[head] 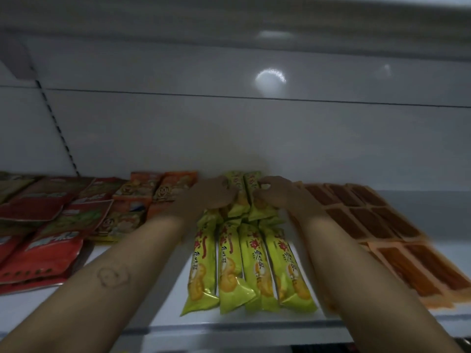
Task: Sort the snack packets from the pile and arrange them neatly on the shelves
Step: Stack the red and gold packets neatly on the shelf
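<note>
Several long green snack packets (pixel 244 266) lie side by side in a front row on the white shelf (pixel 163 296). Behind them a back row of the same green packets (pixel 242 189) lies against the rear panel. My left hand (pixel 211 193) holds the left side of that back row, fingers curled over it. My right hand (pixel 277 192) holds its right side the same way. Both forearms reach in over the shelf's front edge.
Red packets (pixel 43 240) are piled at the left, with orange packets (pixel 142 200) beside them. Flat orange-brown packets (pixel 377 225) lie in rows at the right. The shelf above (pixel 229 21) hangs low overhead. A slotted upright (pixel 58 128) runs down the back left.
</note>
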Motion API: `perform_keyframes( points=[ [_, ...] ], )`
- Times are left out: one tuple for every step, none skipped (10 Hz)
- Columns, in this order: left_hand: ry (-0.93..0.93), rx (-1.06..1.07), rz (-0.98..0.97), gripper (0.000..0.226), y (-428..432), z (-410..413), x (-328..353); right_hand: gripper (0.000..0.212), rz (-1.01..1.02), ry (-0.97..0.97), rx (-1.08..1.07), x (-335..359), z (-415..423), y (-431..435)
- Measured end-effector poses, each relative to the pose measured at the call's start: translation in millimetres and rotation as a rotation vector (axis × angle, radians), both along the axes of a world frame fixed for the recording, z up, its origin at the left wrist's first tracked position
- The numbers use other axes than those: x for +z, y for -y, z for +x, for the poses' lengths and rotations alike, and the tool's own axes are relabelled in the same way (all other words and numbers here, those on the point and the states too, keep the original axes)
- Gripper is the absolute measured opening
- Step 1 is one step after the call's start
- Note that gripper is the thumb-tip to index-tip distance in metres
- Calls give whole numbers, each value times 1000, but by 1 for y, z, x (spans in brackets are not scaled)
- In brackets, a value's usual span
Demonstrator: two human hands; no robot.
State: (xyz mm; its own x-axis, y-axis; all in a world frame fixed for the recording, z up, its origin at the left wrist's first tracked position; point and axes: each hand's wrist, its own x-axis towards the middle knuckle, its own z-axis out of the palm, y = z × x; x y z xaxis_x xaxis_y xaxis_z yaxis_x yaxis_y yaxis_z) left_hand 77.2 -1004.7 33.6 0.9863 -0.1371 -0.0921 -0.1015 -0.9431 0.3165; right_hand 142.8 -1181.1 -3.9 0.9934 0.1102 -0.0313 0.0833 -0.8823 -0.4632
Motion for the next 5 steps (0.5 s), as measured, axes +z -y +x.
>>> perform_keyframes(
  points=[
    [-1,105,-136,53,15,-17,5,40,28,11,16,-1,-10,5],
    [-13,135,-142,57,19,-32,8,44,81,-14,33,3,-20,7],
    [14,83,-26,60,12,-45,-3,54,120,62,88,15,-62,17],
    [33,132,25,66,1,-57,-20,52,77,126,46,16,-94,25],
    [-19,208,114,73,-3,-94,-44,53,3,129,58,-3,-153,29]
  ],
)
